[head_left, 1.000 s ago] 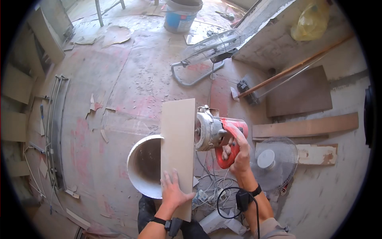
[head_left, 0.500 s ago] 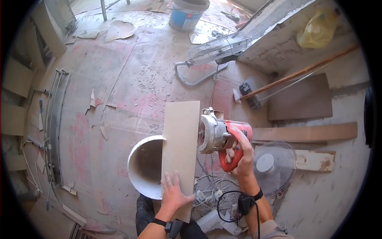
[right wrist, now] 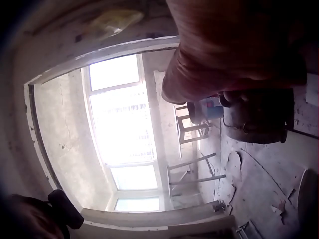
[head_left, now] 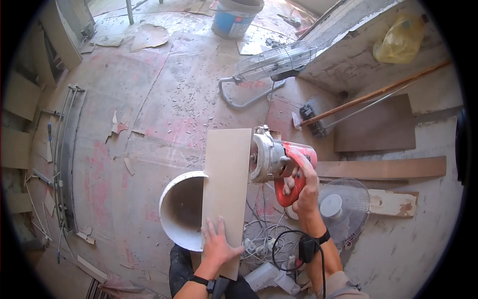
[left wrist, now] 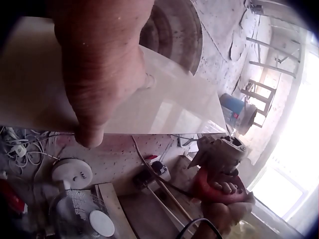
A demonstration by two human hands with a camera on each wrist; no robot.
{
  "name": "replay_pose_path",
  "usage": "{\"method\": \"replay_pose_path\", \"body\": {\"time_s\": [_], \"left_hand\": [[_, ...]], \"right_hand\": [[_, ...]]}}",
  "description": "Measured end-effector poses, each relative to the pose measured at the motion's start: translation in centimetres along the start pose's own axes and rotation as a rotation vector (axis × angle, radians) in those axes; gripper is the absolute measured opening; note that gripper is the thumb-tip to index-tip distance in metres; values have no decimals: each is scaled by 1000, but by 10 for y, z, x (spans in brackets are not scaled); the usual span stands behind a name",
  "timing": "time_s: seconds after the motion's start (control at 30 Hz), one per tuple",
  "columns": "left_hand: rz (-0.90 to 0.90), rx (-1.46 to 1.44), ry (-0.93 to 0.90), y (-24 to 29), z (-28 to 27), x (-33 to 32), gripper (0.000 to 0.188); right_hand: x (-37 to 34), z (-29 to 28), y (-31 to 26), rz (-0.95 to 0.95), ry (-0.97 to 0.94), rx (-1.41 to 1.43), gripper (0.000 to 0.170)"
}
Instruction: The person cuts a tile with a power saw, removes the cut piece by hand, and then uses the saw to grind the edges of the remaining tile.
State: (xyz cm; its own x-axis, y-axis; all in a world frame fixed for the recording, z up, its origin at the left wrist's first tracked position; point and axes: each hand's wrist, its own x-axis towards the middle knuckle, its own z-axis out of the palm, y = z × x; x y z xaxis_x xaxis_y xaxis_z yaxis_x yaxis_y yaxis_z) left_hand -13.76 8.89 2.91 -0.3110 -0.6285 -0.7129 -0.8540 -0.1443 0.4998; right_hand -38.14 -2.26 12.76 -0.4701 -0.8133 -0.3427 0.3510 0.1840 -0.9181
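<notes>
A long beige tile [head_left: 226,174] lies partly across the mouth of a white bucket [head_left: 172,234] in the head view. My left hand [head_left: 218,246] presses on its near part, fingers spread, thumb at the right edge; the left wrist view shows the thumb [left wrist: 90,135] over that edge. At the tile's right edge, my right hand [head_left: 304,192] grips the red handle of a power cutter [head_left: 266,155], its metal head beside the tile's far half. Whether the blade touches the tile cannot be told. The right wrist view shows the cutter's dark body [right wrist: 256,117] beyond the hand.
Tangled cables [head_left: 264,239] lie on the floor below the cutter, beside a round fan guard [head_left: 351,214]. Another fan [head_left: 274,62] stands farther off, near a blue-labelled bucket [head_left: 231,22]. Metal rails [head_left: 64,159] lie at left. A long wooden handle [head_left: 368,94] leans at right.
The view has shifted slightly. Over the last half second the cutter has moved a little away from me along the tile's edge. The left hand stays on the tile.
</notes>
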Motion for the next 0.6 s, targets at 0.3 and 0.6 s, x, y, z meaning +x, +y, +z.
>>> {"method": "replay_pose_path", "body": {"time_s": [0.3, 0.6], "left_hand": [[-37, -31, -37, 3, -5, -1, 133], [-20, -15, -35, 3, -4, 0, 135]], "right_hand": [[11, -3, -4, -16, -27, -6, 49], [38, 2, -4, -7, 13, 18, 40]]}}
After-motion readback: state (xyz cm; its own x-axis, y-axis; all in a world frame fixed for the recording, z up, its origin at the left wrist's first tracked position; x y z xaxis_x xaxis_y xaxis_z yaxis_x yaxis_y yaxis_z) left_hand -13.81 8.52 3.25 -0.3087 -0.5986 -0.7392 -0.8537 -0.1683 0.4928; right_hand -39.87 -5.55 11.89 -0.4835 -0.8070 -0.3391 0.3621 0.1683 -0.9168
